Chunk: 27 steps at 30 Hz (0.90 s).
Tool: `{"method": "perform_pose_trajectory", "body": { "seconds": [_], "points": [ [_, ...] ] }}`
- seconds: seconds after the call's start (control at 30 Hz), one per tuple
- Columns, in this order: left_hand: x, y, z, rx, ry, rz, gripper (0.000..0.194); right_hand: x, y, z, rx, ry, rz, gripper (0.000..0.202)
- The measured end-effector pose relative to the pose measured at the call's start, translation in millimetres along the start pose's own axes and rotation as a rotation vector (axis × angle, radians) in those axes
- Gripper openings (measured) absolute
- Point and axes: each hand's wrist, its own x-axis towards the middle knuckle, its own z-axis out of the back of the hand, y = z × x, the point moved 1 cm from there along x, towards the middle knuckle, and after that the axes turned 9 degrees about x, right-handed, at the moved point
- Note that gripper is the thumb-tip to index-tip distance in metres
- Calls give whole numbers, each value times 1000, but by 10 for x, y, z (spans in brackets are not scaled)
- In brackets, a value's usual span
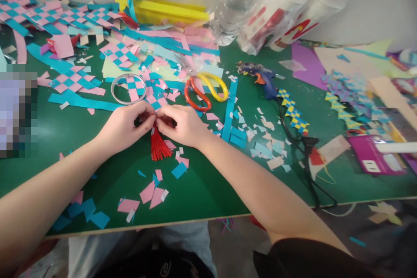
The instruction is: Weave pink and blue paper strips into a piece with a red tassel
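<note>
A red tassel [160, 145] hangs down between my two hands, its fringe spread over the green table [208, 186]. My left hand [130, 126] pinches at its top end from the left, and my right hand [180, 125] pinches there from the right, fingertips touching. What exactly lies between the fingertips is hidden. Just beyond my hands is a woven pink and blue paper piece [158, 95]. A roll of tape [128, 89] lies behind my left hand. Scissors [206, 91] with red and yellow handles lie behind my right hand.
Woven paper strips [74, 15] and a yellow folded piece [166, 11] lie along the back. A blue glue gun [267, 82] with a black cord is right of the scissors. Wrapped paper cups [276, 13] stand at the back wall. Paper scraps [128, 205] litter the table.
</note>
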Motion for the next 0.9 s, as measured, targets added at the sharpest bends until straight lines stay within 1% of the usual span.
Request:
{"method": "perform_pose_trajectory", "body": {
  "seconds": [0.47, 0.9],
  "points": [
    [-14, 11, -3, 9, -42, -16, 18, -7, -9, -5, 45, -36, 27, 13],
    [-15, 4, -1, 1, -28, -5, 20, -16, -5, -3, 20, -44, 17, 11]
  ]
}}
